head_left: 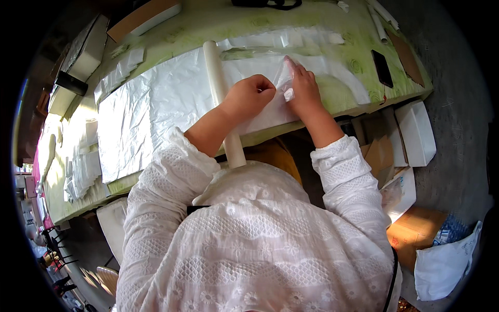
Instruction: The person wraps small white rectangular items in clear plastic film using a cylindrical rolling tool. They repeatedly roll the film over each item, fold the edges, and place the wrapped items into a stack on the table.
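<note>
My left hand (pixel 251 96) is closed in a pinch above the table, just right of a long pale tube (pixel 213 62). What it holds, if anything, is hidden by the fingers. My right hand (pixel 305 91) grips a crumpled piece of clear plastic film (pixel 283 78), its fingers reaching along the film and a bunched bit showing by the thumb. Beneath both hands lies a flat layer of translucent plastic (pixel 241 70). The tube rests across the plastic, and its near end sticks out past the table's front edge toward my lap.
Shiny plastic sheeting (pixel 125 119) covers the table's left part, with stacks of folded plastic (pixel 86 166) beyond. A black phone (pixel 382 68) lies at the right on the green tablecloth (pixel 358 31). White boxes (pixel 416 132) and a brown carton (pixel 416 229) stand on the right.
</note>
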A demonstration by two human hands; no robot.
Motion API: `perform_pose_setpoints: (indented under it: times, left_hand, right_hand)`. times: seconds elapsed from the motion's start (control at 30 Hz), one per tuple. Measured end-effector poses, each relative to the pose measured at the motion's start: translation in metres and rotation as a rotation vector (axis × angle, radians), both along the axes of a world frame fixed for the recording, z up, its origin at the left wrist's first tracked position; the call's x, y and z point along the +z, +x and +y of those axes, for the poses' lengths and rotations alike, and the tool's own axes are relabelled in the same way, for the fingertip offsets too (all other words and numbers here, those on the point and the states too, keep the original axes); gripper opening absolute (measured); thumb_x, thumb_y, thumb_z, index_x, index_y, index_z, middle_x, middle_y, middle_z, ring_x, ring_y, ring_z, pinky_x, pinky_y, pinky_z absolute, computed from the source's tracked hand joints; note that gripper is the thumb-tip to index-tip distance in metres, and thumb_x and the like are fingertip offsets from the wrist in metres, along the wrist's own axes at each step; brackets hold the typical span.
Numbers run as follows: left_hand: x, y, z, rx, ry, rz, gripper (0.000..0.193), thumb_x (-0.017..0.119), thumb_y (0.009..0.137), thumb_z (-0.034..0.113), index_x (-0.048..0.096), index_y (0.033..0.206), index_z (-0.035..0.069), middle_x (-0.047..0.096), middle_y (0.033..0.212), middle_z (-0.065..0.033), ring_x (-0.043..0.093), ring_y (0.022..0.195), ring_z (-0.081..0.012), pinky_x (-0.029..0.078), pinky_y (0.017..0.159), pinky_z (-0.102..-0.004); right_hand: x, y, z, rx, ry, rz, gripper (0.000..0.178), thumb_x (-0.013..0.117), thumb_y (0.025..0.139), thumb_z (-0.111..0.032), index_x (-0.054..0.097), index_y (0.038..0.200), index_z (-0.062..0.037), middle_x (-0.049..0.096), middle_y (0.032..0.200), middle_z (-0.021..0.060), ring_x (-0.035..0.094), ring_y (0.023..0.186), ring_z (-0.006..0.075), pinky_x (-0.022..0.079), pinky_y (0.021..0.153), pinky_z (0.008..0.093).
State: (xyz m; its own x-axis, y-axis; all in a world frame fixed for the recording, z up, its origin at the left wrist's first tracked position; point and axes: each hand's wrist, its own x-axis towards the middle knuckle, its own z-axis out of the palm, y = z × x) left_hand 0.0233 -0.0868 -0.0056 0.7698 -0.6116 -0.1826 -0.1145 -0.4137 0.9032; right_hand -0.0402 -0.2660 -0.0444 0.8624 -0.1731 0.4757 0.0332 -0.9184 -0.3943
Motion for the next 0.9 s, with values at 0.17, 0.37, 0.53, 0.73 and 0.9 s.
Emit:
perform_pose_setpoints:
  times: [0.17, 0.37, 0.53, 0.73, 0.9]
  left_hand:
    - [0.02, 0.008, 0.012, 0.223, -0.571, 0.244, 0.042, 0.073, 0.096, 0.027, 0.058, 0.129, 0.006, 0.065, 0.113, -0.0042, 0.063, 0.1, -0.0138, 0.052, 0.085, -0.0292]
    - [0.01, 0.044, 0.117, 0.505, -0.674, 0.269, 0.032, 0.075, 0.094, 0.021, 0.061, 0.118, 0.005, 0.065, 0.098, -0.0031, 0.062, 0.087, -0.0132, 0.053, 0.079, -0.0326]
    - [-0.017, 0.065, 0.224, 0.702, -0.024, -0.09, 0.041, 0.076, 0.092, 0.021, 0.06, 0.127, 0.007, 0.067, 0.101, -0.0012, 0.062, 0.09, -0.0125, 0.054, 0.077, -0.0325]
    - [-0.024, 0.039, 0.228, 0.534, 0.38, -0.883, 0.045, 0.071, 0.086, 0.013, 0.062, 0.13, 0.015, 0.061, 0.131, -0.0058, 0.052, 0.128, -0.0292, 0.041, 0.11, -0.0443]
    - [-0.021, -0.001, 0.16, 0.08, 0.182, -0.855, 0.045, 0.064, 0.086, 0.012, 0.06, 0.131, 0.012, 0.058, 0.138, -0.0113, 0.049, 0.135, -0.033, 0.036, 0.116, -0.0474]
  right_hand:
    - [0.021, 0.007, 0.04, 0.352, -0.167, -0.317, 0.065, 0.074, 0.082, -0.012, 0.057, 0.145, -0.017, 0.044, 0.155, 0.0096, 0.049, 0.128, 0.0383, 0.043, 0.107, 0.0521]
    - [-0.022, 0.0, 0.039, 0.268, 0.351, -0.006, 0.06, 0.076, 0.087, -0.023, 0.058, 0.144, -0.0186, 0.05, 0.152, 0.013, 0.041, 0.142, 0.0365, 0.035, 0.117, 0.0517]
    - [-0.028, -0.002, 0.005, -0.054, -0.122, 0.255, 0.055, 0.066, 0.094, -0.043, 0.06, 0.143, -0.0191, 0.047, 0.156, 0.0111, 0.035, 0.148, 0.0358, 0.023, 0.121, 0.0597]
    - [-0.037, 0.0, -0.008, -0.099, -0.117, 0.179, 0.044, 0.067, 0.093, -0.034, 0.066, 0.134, -0.0185, 0.053, 0.15, 0.0097, 0.04, 0.144, 0.0371, 0.025, 0.119, 0.0618]
    - [-0.02, -0.016, 0.007, 0.061, -0.103, -0.078, 0.029, 0.071, 0.089, -0.017, 0.072, 0.117, -0.0136, 0.063, 0.137, 0.0088, 0.047, 0.137, 0.0395, 0.03, 0.117, 0.061]
